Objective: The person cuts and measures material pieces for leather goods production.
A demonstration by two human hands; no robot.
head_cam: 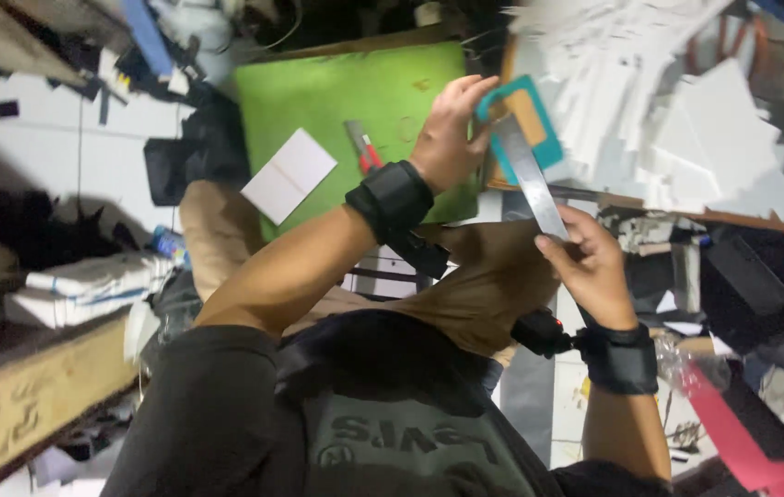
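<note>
My left hand (452, 133) reaches forward over the right edge of a green cutting mat (336, 92) and pinches a small teal frame with a tan centre (532, 115). My right hand (590, 267) grips the near end of a flat metal ruler (528, 175). The ruler slants up to the teal frame and its far end lies against it. Both wrists wear black bands. My tan-trousered legs are below the hands.
A white folded card (289, 175) and a red-and-grey utility knife (364, 147) lie on the mat. Heaps of white cut pieces (650, 92) cover the wooden board at right. White bundles (88, 285) and dark clutter sit left; a pink strip (742, 433) lies lower right.
</note>
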